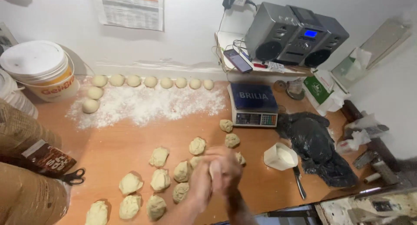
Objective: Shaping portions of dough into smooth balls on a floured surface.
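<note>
Dough piece [214,169] cupped between left hand [200,181] and right hand [226,167], both closed around it, above the wooden table [113,146].
Soft, light, likely tacky; best cradled in the palms, not pinched. White lidded bucket [38,68] at far left, contents hidden; small white tub [280,156] holding what looks like flour.

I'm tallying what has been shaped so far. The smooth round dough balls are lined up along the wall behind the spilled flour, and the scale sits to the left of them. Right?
Not quite. In the head view the scale sits to the right of the smooth round dough balls, not the left. The rest holds: they line the wall behind the spilled flour.
</note>
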